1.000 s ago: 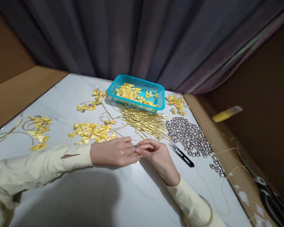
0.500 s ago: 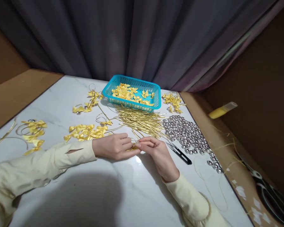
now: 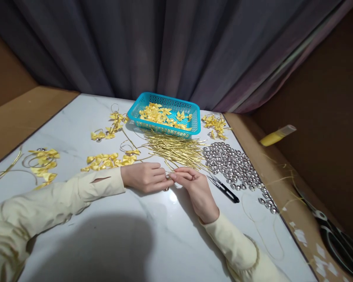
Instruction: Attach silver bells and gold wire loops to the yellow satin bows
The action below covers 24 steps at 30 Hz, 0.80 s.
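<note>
My left hand [image 3: 147,177] is closed, its fingers curled over something small and mostly hidden. My right hand [image 3: 194,188] pinches at the left fingertips, where a bit of thin gold cord seems to show. A small silver bell [image 3: 166,189] peeks out just under the left fingers. Behind the hands lies a heap of gold cords [image 3: 176,149]. Yellow bows [image 3: 106,160] lie in a group beyond my left wrist. Many silver bells [image 3: 232,164] are spread to the right, and black thread snips [image 3: 224,188] rest beside my right hand.
A blue basket [image 3: 164,126] holding yellow bows stands at the back. Bows with cord loops lie at the left [image 3: 44,164] and back right [image 3: 214,125]. Large black scissors [image 3: 335,239], paper scraps and a yellow tube [image 3: 278,135] are beyond the table's right edge.
My left hand has shifted slightly up and to the right, and its sleeve with it. A bell now shows below its fingers, where yellow ribbon showed before. My right hand has barely moved.
</note>
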Each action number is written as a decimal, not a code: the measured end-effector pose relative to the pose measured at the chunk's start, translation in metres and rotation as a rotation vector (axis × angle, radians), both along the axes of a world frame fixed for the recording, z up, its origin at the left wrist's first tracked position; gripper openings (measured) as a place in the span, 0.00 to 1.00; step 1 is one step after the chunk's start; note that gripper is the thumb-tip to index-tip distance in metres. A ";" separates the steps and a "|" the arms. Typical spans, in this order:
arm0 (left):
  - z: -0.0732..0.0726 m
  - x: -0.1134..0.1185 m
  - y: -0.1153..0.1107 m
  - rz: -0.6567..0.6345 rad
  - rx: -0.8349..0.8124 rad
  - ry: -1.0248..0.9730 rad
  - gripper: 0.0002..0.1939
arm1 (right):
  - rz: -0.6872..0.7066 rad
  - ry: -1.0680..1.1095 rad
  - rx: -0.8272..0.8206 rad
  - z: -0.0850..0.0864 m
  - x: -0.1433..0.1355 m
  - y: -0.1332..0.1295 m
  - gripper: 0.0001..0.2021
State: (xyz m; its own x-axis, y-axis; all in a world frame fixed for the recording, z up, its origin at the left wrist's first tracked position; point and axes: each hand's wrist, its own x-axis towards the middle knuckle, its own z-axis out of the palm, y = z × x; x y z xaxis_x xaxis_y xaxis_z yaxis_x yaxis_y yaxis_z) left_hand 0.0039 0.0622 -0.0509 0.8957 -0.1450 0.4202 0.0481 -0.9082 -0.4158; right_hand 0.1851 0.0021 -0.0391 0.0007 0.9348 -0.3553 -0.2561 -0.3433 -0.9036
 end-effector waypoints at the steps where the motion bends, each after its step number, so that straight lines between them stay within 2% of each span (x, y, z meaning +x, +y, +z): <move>1: 0.000 0.000 0.000 -0.002 0.003 -0.002 0.07 | 0.003 -0.003 0.002 0.000 0.000 0.000 0.16; 9: -0.001 0.000 -0.002 -0.024 0.032 0.005 0.11 | 0.027 -0.040 0.017 -0.004 0.000 0.000 0.15; 19: 0.005 -0.002 -0.008 -0.142 0.098 -0.076 0.09 | 0.048 -0.165 0.067 -0.002 -0.004 -0.002 0.13; 24: 0.009 -0.004 -0.013 -0.104 0.087 -0.048 0.08 | 0.039 -0.210 0.080 -0.002 -0.003 -0.003 0.11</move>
State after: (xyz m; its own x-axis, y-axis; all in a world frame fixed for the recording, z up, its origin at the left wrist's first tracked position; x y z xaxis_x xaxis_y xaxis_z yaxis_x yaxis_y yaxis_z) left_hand -0.0004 0.0497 -0.0415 0.8534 -0.2737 0.4436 -0.0227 -0.8697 -0.4930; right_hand 0.1824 -0.0012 -0.0407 0.0304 0.9609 -0.2754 -0.0475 -0.2738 -0.9606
